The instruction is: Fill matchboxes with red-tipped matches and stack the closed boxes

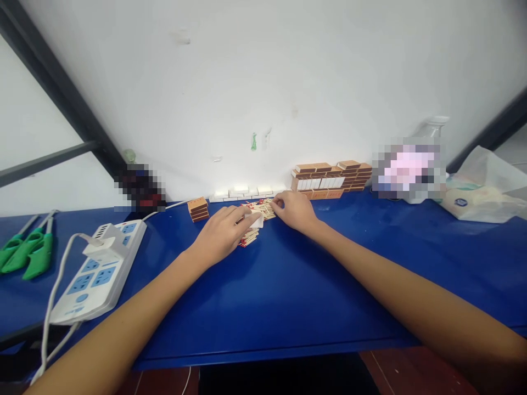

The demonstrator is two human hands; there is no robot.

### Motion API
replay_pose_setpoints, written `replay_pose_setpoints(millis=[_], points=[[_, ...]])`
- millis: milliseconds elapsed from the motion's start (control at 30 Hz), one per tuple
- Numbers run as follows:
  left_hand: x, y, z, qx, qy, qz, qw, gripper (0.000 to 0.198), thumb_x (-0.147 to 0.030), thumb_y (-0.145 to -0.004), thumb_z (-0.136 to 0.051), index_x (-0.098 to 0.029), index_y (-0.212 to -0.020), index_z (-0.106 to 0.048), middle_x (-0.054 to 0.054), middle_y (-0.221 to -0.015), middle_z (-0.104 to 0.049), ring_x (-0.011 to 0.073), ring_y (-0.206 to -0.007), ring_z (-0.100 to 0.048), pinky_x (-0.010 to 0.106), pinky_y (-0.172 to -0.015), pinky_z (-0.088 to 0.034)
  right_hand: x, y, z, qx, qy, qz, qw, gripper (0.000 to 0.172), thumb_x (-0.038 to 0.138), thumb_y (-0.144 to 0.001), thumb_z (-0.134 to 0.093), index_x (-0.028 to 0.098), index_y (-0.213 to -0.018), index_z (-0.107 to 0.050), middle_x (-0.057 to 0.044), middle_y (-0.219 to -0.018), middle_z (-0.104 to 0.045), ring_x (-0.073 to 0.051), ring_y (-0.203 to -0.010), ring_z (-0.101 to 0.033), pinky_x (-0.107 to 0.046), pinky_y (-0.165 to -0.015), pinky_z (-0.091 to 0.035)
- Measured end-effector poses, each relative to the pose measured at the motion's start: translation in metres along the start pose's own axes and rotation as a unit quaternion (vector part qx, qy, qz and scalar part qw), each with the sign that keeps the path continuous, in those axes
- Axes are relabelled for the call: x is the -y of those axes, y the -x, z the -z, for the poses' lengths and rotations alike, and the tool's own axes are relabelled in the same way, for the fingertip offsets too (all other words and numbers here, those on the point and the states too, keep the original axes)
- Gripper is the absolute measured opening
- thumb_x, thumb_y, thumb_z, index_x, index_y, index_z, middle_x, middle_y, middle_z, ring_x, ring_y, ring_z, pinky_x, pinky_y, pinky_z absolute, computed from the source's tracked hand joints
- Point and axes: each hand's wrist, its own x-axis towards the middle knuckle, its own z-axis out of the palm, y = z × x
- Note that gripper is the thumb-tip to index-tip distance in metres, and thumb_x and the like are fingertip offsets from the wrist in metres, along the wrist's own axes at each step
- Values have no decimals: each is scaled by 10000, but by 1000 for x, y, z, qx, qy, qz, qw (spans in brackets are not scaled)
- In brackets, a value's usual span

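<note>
A heap of loose matches [249,237] with red heads lies on the blue table in front of me. My left hand [220,233] comes in from the left, thumb and fingers closed around a small white matchbox tray [257,221] over the heap. From the right, my right hand [298,211] reaches the heap's far edge. Its thumb and forefinger pinch at matches there; how many is too small to tell. Behind the heap, a row of white matchbox trays [241,192] lines the wall. A short stack of brown matchboxes [198,209] stands left of my left hand.
More matchboxes [349,176] are stacked by the wall on the right. A white power strip [96,274] with a plugged-in charger and cable is on the left, beside green-handled lighters [37,255]. At the right sit a blurred spray bottle [434,127] and a tissue pack [473,203].
</note>
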Motion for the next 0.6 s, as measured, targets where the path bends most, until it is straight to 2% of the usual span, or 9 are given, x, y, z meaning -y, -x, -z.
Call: replay_pose_setpoints(millis=[200, 400, 500, 600], points=[[-1, -2, 0, -26, 17, 18, 999, 452, -130, -998, -566, -163, -1446, -514, 159, -1237, -694, 290, -1119, -670, 450, -886, -573, -14, 13, 13, 0, -18, 37, 999, 206, 298, -950, -610, 194, -859, -762, -50, -853, -768, -195, -775, -658, -288, -682, -403], [1, 0, -5, -49, 79, 49, 995, 489, -160, -989, -616, -196, -1463, -499, 144, -1255, -689, 271, -1131, -670, 458, -921, -589, -38, 17, 33, 66, -47, 92, 992, 174, 299, -928, -652, 208, -846, -776, -21, -783, -749, -165, -701, -637, -287, -654, -407], [4, 2, -8, -55, 97, 80, 991, 483, -145, -973, -637, -198, -1440, -523, 133, -1243, -693, 263, -1119, -671, 463, -933, -589, -49, 12, 33, 95, 0, 104, 990, 140, 299, -907, -677, 208, -879, -779, -44, -863, -759, -203, -811, -665, -307, -719, -440], [7, 3, -9, -66, 109, 94, 987, 447, -162, -981, -635, -200, -1416, -545, 124, -1229, -695, 257, -1124, -662, 468, -957, -582, -54, 10, 26, 97, 32, 108, 989, 237, 380, -911, -694, 186, -1028, -765, -102, -1023, -745, -243, -921, -665, -335, -787, -465]])
